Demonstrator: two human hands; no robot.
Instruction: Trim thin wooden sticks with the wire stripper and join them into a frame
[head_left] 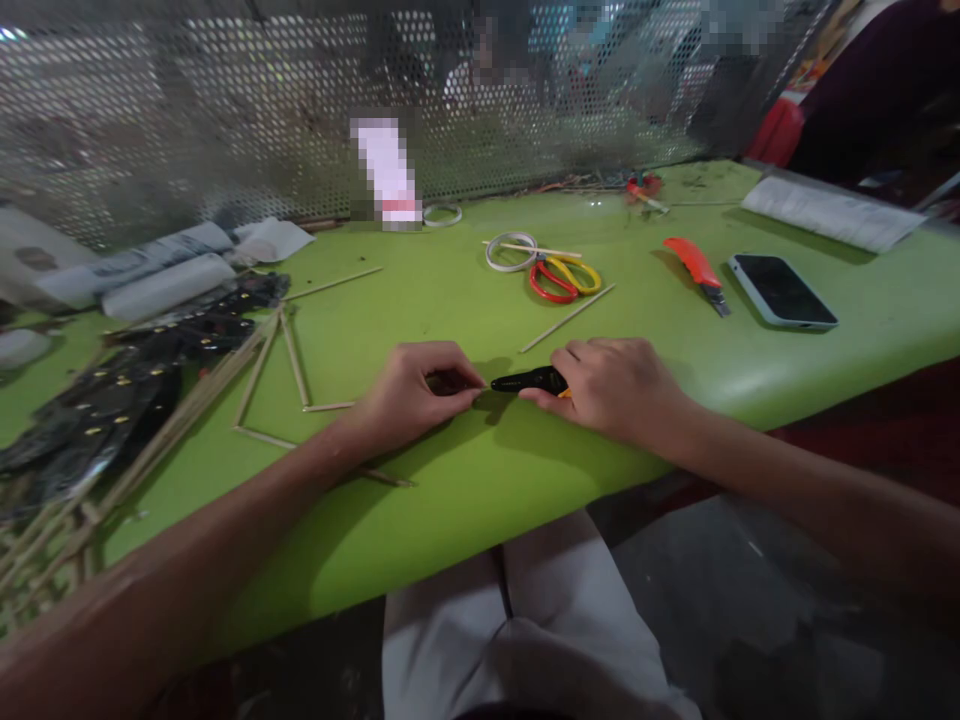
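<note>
My right hand [619, 385] is closed around a wire stripper [529, 380] with black jaws and a bit of yellow-orange handle showing. Its jaws point left, with the tip right at the fingertips of my left hand [420, 390]. Thumb and forefinger of that left hand are pinched together on something too small to make out. Thin wooden sticks [295, 358], joined in a bent zigzag, lie on the table to the left and pass behind my left hand and forearm. A loose stick [568, 318] lies just beyond the tool.
On the green table [450, 300] are red-and-yellow scissors [566, 278], a tape roll [511, 253], an orange cutter [694, 262] and a phone [784, 290]. Black sheeting [127, 400], stick bundles [199, 405] and white rolls [169, 287] fill the left. A perforated metal screen [262, 130] stands behind.
</note>
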